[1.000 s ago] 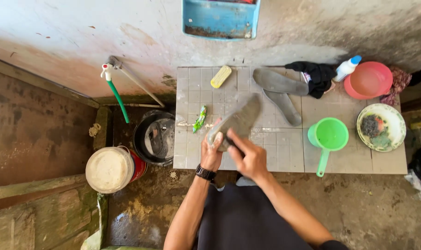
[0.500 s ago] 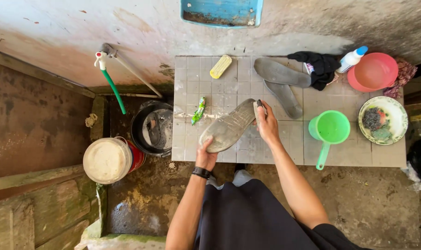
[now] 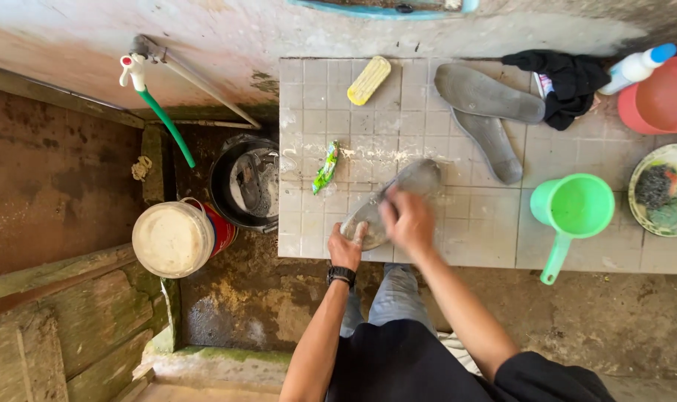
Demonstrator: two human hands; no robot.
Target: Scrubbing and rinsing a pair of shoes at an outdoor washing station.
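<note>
Now left hand clasps one insole; right hand grip unclear; two insoles apart.

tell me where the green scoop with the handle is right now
In the head view the green scoop sits on the right part of the tiled slab, its handle pointing toward the near edge, just left of the plate.

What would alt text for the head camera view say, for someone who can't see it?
Seen from above, a person's left hand steadies a grey shoe insole on a tiled slab while the blurred right hand lies over it. Two more grey insoles, a green plastic scoop and a yellow scrubbing brush lie nearby.
</note>
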